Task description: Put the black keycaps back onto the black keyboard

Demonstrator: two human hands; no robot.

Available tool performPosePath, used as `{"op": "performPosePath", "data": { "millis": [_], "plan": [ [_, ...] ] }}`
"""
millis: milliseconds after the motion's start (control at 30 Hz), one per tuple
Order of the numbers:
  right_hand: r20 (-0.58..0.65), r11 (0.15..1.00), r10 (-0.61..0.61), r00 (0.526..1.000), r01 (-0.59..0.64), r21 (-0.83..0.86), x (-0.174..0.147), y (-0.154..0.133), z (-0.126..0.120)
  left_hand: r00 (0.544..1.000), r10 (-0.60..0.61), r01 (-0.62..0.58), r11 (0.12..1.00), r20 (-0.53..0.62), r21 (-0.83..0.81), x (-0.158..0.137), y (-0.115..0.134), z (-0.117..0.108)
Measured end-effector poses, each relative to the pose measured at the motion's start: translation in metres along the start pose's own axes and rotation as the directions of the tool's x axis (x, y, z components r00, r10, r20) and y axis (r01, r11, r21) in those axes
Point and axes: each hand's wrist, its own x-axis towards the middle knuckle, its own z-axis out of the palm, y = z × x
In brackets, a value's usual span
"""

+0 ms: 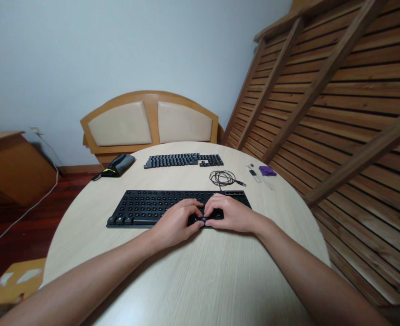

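A black keyboard [142,206] lies in front of me, most of its key switches bare. Along its bottom row, a few keycaps and the long space bar [144,221] are in place at the left. Over the right part of the bottom row, my left hand [179,218] and my right hand [232,213] meet, thumbs and fingertips bent inward. Between them they pinch a small black keycap [204,219] at the keyboard's front edge. My fingers partly hide it, and the switches beneath my hands are covered.
Loose keycaps [174,160] lie in rows at the back of the round table [220,280]. A coiled USB cable [223,178] rests behind the keyboard. At right are a wire keycap puller [254,174] and a purple cloth [267,170]; at left, a dark pouch [116,166].
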Motion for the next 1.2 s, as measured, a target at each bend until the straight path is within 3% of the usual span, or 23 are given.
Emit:
{"op": "performPosePath", "data": {
  "millis": [433,1200],
  "plan": [
    [0.032,0.989,0.143,0.989,-0.142,-0.038,0.001,-0.008,-0.001,0.999,-0.007,0.003,0.996,0.049,0.088,0.001,0.004,0.001],
    [0.053,0.987,0.123,0.991,-0.116,-0.111,-0.001,-0.011,-0.002,0.997,-0.026,0.019,0.995,0.072,0.102,0.002,0.004,-0.001]
  ]
}}
